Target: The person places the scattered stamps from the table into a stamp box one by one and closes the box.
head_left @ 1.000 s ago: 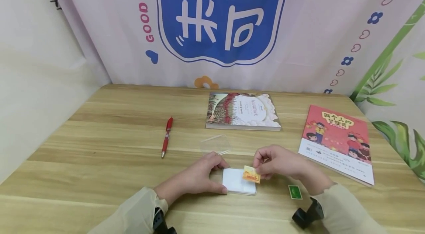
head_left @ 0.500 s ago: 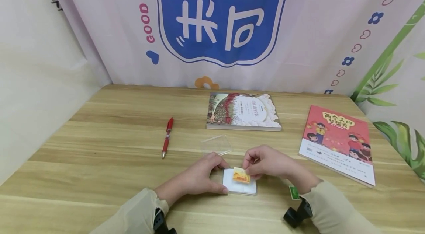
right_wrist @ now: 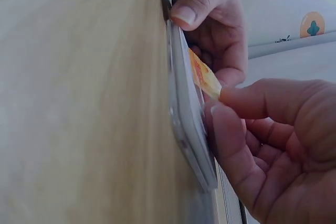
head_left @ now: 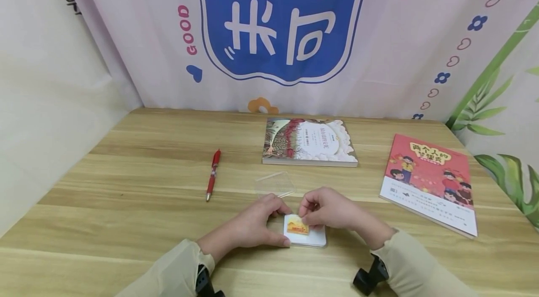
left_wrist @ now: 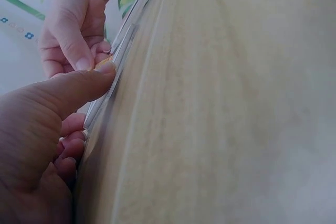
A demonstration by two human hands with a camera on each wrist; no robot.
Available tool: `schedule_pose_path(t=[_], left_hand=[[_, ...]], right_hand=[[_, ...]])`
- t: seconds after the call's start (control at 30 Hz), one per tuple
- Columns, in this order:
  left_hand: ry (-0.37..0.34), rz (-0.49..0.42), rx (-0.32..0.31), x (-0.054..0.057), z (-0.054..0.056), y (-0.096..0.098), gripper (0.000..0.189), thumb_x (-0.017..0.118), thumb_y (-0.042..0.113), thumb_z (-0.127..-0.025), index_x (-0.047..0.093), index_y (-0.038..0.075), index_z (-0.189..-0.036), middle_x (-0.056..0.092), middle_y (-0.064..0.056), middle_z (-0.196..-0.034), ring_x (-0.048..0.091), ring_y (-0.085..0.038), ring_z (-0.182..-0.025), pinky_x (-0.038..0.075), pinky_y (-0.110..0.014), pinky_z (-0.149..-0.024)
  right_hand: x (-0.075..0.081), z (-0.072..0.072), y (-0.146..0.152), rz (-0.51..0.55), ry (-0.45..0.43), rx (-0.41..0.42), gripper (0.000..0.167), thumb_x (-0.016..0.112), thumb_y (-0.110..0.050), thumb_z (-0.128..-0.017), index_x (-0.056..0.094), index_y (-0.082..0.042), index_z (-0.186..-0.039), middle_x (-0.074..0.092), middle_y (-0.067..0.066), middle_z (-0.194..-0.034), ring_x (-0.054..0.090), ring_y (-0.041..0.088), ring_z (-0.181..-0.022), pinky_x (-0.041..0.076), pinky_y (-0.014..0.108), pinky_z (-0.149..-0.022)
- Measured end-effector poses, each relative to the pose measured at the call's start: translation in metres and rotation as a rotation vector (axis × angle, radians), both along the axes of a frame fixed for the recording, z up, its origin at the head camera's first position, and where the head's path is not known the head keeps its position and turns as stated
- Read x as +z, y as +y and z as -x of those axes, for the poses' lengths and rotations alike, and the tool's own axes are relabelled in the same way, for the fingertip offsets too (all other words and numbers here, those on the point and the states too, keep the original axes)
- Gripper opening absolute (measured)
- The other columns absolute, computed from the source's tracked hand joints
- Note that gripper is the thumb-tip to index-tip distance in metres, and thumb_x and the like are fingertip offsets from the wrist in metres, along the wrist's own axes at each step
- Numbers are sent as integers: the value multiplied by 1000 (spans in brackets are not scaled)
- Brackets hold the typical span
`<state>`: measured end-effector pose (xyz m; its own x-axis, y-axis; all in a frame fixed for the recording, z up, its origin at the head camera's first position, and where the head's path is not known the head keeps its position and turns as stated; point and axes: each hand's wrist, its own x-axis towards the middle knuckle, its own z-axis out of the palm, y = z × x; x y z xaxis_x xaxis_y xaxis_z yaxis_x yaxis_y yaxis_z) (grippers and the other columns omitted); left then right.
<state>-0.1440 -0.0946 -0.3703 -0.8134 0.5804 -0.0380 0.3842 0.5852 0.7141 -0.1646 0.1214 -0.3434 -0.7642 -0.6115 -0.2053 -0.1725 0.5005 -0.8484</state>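
A flat white case (head_left: 313, 239) with clear edges lies on the table in front of the person. My left hand (head_left: 258, 222) grips its left end, thumb at the near edge and fingers at the far edge. Between thumb and forefinger my right hand (head_left: 328, 208) pinches one edge of a small orange stamp (head_left: 297, 226). In the head view this stamp overlaps the left half of the case's white top. From the right wrist view, the stamp slants close over the case, its pale edge at the right fingertips (right_wrist: 227, 96).
A clear plastic lid (head_left: 273, 184) lies just beyond the left hand. Farther left is a red pen (head_left: 213, 174). One book (head_left: 309, 142) lies at the back, and a red-covered book (head_left: 431, 180) at the right. A printed curtain (head_left: 379, 54) hangs behind the wooden table (head_left: 147, 156).
The right hand has carried the orange stamp leftward, from the case's right edge to its left half. A green stamp seen earlier is now hidden behind the right arm. The left hand stays put.
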Motion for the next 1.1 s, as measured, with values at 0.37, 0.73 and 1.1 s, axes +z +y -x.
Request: schedule_pose_path(t=[0.37,0.73,1.1], left_hand=[[-13,-2,4,0,0,0,45,80,35,-69,57,20,-104,49,8,-101,46,-12,-94,40,-29,-86],[-14,-15,0,-1,0,0,45,80,34,-69,57,19,-105,48,8,-101,45,-12,-95,40,-29,-86],[-15,-23,-1,-2,0,0,45,80,35,-69,58,20,-105,49,8,-101,46,-12,-95,40,-29,-86]], right_hand=[[-2,-4,-8,-14,83,-9,8,63,2,-76,60,-5,-75,53,-2,-63,47,8,-54,41,21,-49],[-3,-5,-12,-71,198,-29,13,65,2,-73,58,-8,-72,52,-3,-63,47,9,-58,39,20,-50],[1,-11,-14,-148,297,-107,14,69,-1,-70,61,-10,-76,51,-4,-63,47,10,-61,39,21,-53]])
